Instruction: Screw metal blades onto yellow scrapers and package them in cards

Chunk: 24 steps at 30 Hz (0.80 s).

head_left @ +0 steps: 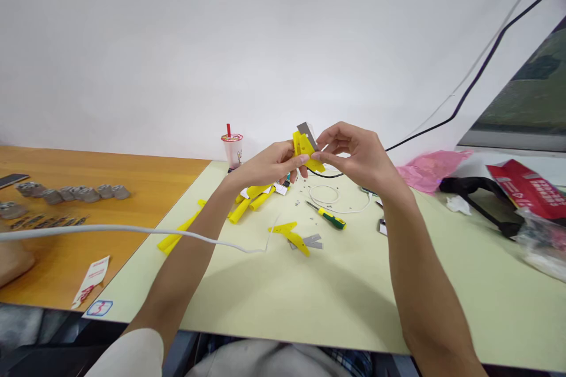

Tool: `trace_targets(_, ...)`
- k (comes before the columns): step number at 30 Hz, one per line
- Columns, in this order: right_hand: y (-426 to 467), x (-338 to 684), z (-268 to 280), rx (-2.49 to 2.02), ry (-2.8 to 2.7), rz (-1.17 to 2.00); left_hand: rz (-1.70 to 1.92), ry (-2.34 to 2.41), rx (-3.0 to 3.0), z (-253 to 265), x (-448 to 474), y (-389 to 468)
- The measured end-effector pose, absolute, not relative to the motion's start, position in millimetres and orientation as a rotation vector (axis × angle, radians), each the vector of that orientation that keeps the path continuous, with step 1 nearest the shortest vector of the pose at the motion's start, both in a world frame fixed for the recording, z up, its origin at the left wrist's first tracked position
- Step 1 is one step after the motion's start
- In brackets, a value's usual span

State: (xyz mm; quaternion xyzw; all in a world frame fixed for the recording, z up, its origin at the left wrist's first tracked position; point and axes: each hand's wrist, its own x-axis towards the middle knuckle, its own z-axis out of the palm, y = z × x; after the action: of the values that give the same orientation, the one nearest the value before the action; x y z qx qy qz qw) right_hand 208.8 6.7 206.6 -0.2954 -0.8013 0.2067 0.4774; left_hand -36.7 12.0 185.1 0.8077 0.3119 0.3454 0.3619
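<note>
Above the table, my left hand grips a yellow plastic part between thumb and fingers. A flat grey metal blade sits against that part and sticks up past its top edge. From the other side, my right hand pinches the same piece near the blade's lower end; its fingertips partly hide the contact. Below on the table lie another yellow plastic part and some grey blades partly under it. A screwdriver with a green and yellow handle rests nearby among small screws.
Yellow tubular handles lie beyond my left forearm. A cup with a red straw stands at the back. White cable crosses the left foreground. On the right are a pink bag and a red packet. Grey parts line the wooden table.
</note>
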Motion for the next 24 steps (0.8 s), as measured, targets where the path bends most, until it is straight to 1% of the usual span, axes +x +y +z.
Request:
trace_targets(18,7.9,213.5,206.9,-0.731,-1.994,0.504,0.846,0.754,2.129,187.9,-39.0,12.5)
trace_targets(24,4.5,211.1,208.0,-0.763,-2.027,0.5,0.77,0.763,2.113,187.7,-38.2,10.3)
